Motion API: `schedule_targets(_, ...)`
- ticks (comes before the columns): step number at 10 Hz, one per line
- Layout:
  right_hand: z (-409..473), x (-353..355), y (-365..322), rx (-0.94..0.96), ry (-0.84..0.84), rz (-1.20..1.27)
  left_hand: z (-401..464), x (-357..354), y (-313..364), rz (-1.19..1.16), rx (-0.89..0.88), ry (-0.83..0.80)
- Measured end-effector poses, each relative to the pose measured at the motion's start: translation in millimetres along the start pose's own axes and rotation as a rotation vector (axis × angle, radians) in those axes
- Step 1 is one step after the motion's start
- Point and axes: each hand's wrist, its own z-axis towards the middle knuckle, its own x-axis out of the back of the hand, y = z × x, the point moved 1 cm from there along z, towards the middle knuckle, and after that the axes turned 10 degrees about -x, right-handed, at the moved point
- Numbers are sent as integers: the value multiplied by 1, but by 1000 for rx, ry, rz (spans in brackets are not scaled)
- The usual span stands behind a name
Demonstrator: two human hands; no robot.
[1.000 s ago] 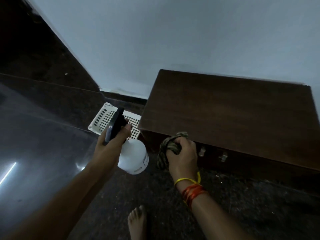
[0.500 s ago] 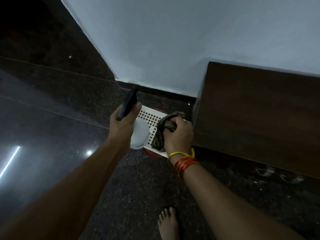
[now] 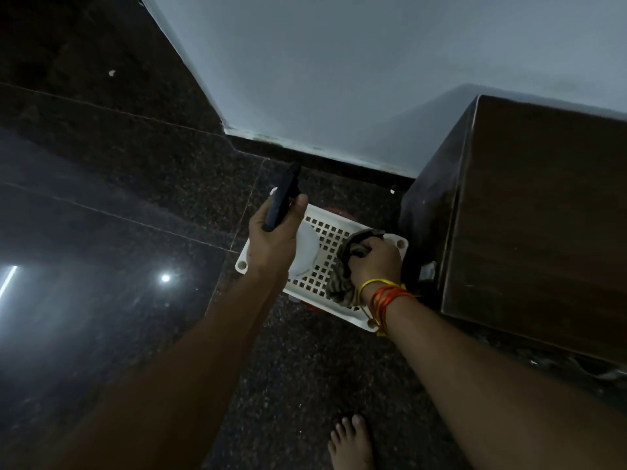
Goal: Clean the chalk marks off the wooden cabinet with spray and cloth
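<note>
My left hand (image 3: 271, 237) grips a white spray bottle (image 3: 305, 251) by its dark trigger head, holding it over a white perforated plastic stool (image 3: 325, 239) on the floor. My right hand (image 3: 375, 262) grips a crumpled olive cloth (image 3: 342, 283) over the stool's right side. The dark wooden cabinet (image 3: 543, 215) stands at the right against the wall, just right of the stool. I see no chalk marks on its top in this dim light.
The floor (image 3: 135, 184) is dark polished granite with light glare at the left. A pale wall (image 3: 339, 62) with a dark skirting runs behind the stool and cabinet. My bare foot (image 3: 351, 442) is at the bottom edge.
The view has swung left, away from the cabinet. Both hands have moved left and down over the white stool, still holding the bottle and the cloth.
</note>
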Motion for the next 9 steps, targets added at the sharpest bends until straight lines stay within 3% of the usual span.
schedule_targets(2, 10, -15, 11, -4, -149, -71, 10, 3, -22, 20, -3, -24)
schedule_targets(5, 1, -13, 19, -30, -184, -56, -10, 13, -23, 79, 50, -94)
schedule_targets(7, -16, 10, 10, 41, -197, -35, -34, 13, -25, 149, 73, -25)
schedule_targets(9, -31, 57, 2, 212, -114, -9, -61, 7, -32, 300, 340, 72)
